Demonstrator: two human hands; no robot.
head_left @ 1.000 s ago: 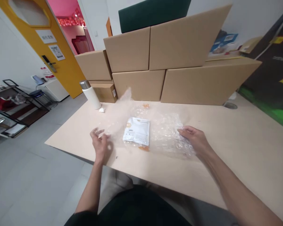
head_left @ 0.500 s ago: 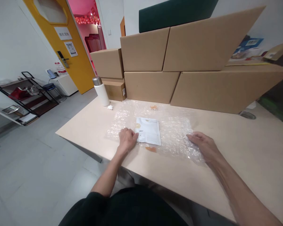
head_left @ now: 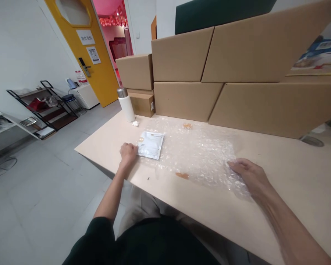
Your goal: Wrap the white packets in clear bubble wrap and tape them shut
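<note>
A sheet of bubble wrap [head_left: 193, 151] is spread over the wooden table [head_left: 209, 208], with brown tape pieces at its far and near edges. My left hand [head_left: 129, 152] is closed on the near left corner of a flat white packet [head_left: 151, 145], which overlaps the wrap's left part. The packet is slightly tilted and has small printing and a gold round mark. At the wrap's right end, my right hand [head_left: 249, 175] pinches the crumpled edge between thumb and fingers.
A white bottle with a metal cap [head_left: 126, 105] stands at the table's far left, beside a small crumpled white scrap [head_left: 135, 123]. Stacked cardboard boxes [head_left: 187, 101] line the back. Beyond the left edge are a black cart [head_left: 45, 106] and a yellow door [head_left: 95, 84].
My left hand has drawn the packet leftward from the middle of the bubble wrap to its left side. My right hand keeps hold of the right edge. The view has shifted slightly.
</note>
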